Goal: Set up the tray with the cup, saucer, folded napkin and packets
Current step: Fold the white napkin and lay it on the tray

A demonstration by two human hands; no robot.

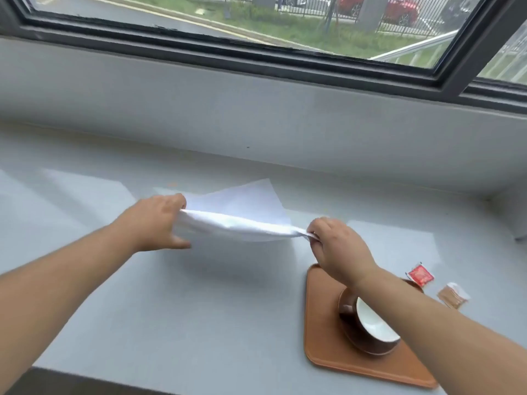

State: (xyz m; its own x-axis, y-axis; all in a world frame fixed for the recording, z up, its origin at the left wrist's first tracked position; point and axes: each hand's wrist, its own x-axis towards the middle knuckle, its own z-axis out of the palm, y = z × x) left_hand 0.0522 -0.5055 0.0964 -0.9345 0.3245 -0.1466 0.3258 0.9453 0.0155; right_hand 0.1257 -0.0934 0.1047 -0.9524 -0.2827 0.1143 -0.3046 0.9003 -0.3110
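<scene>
- so both hands are on the white napkin (236, 220) right now, holding it up off the grey counter (142, 309), left of the tray
- left hand (154, 223) is pinching the left end, right hand (339, 246) has the right corner clamped between thumb and fingers, so both are closed on the napkin
- it's only half folded I'd say, a loose flap sticks out on the far side, so line up the edges before pressing a crease
- I'd lay it flat on the counter and run a hand along the fold, way easier than doing it in mid air
- brown cup (368, 317) already sits on its saucer (373, 347) on the orange-brown tray (322, 337), near right
- keep the right forearm high, it passes right over the cup
- red packet (420, 275) and tan packet (453, 296) are still on the counter just right of the tray, those go on afterwards
- near left part of the tray looks free for the napkin
</scene>
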